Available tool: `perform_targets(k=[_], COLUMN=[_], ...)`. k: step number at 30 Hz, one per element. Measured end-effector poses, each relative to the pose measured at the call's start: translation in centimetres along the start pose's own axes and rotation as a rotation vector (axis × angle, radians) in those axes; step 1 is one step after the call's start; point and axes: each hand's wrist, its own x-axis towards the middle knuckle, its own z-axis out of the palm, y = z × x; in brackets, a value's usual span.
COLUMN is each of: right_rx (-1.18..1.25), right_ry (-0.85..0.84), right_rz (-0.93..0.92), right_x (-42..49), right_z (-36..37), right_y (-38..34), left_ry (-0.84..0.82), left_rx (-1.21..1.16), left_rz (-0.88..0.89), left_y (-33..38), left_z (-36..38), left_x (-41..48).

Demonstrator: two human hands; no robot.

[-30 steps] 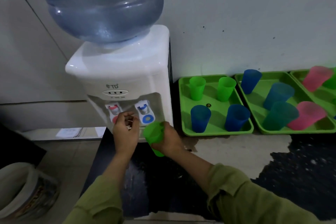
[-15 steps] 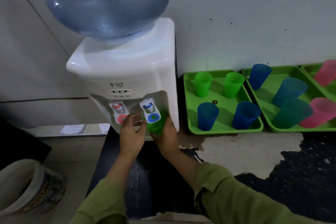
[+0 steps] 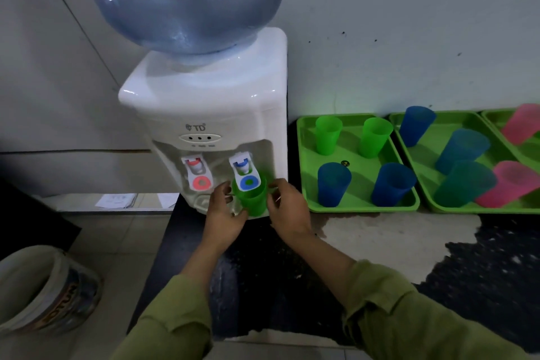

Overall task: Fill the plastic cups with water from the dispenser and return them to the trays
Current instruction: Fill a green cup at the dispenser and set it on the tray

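Note:
A green cup [image 3: 252,199] stands upright in the bay of the white water dispenser [image 3: 204,102], right under the blue tap [image 3: 245,174]. My left hand [image 3: 223,210] curls against the cup's left side and base. My right hand [image 3: 289,207] is just to the cup's right with its fingers apart and a small gap to the cup. The nearest green tray [image 3: 362,208] carries two green cups [image 3: 328,134] and two blue cups [image 3: 333,184]. A second tray [image 3: 438,209] holds blue, teal and pink cups. Whether water is flowing cannot be made out.
The red tap [image 3: 197,174] is left of the blue one, under the big blue bottle [image 3: 187,0]. A third tray [image 3: 493,117] with a pink cup [image 3: 523,123] sits far right. The dark counter [image 3: 496,272] has a worn pale patch; a bucket [image 3: 43,289] stands on the floor below left.
The green cup went from tilted in my right hand to upright under the blue tap. My right hand's fingers have come off it and my left hand has moved onto its left side.

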Motion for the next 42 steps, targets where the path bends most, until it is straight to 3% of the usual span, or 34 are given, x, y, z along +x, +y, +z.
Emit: perform_targets(k=[7, 15, 26, 31, 36, 39, 42], right_rx=[-0.205, -0.194, 0.076, 0.36, 0.34, 0.254, 0.01], right_ry=[-0.191, -0.309, -0.417, -0.456, -0.542, -0.468, -0.238], right_rz=[-0.066, 0.002, 0.123, 0.237, 0.201, 0.192, 0.1], right_x=[3.0, 3.5, 2.9, 3.3, 3.2, 3.3, 4.1], right_z=[-1.5, -1.5, -4.4, -6.4, -7.9, -8.1, -8.0], right_y=[-2.3, -3.2, -4.7, -6.7, -7.5, -6.7, -5.3], left_ry=[-0.028, -0.002, -0.02, -0.048, -0.048, -0.042, -0.039], left_rx=[-0.052, 0.022, -0.07, -0.023, 0.013, 0.007, 0.02], left_rz=[-0.101, -0.097, -0.158, -0.177, -0.155, -0.141, -0.131], left_y=[1.3, 1.4, 2.0, 1.0, 1.2, 1.2, 1.0], left_z=[1.0, 1.4, 1.5, 1.5, 1.5, 1.5, 1.5], left_x=[1.4, 1.9, 1.5, 2.0, 2.0, 2.0, 2.1])
